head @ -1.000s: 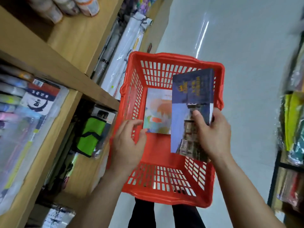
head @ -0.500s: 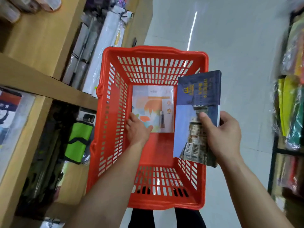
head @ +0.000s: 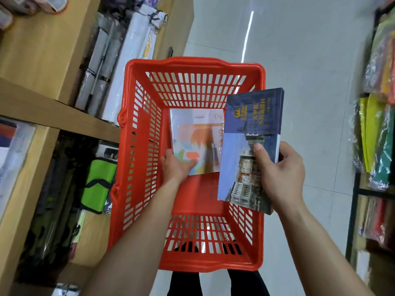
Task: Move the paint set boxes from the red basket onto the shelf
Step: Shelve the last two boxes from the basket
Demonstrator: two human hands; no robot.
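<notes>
A red plastic basket (head: 193,67) stands on the floor in front of me. Inside it a white paint set box with orange and pastel shapes (head: 195,137) is tilted up off the bottom. My left hand (head: 176,167) is down in the basket, fingers closed on that box's near left corner. My right hand (head: 282,176) holds a dark blue paint set box with a building picture (head: 245,129) over the basket's right rim, thumb on its front. The wooden shelf (head: 53,112) runs along the left.
On the shelf at left lie wrapped paper rolls (head: 128,56), a green and black pouch (head: 97,184) and plastic-wrapped packs. A dark rack of coloured packaged goods (head: 376,133) lines the right. Grey floor tiles stretch ahead between them.
My left hand went down into the basket and closed on the white box, lifting its near edge. The blue box in my right hand shifted slightly right, over the rim.
</notes>
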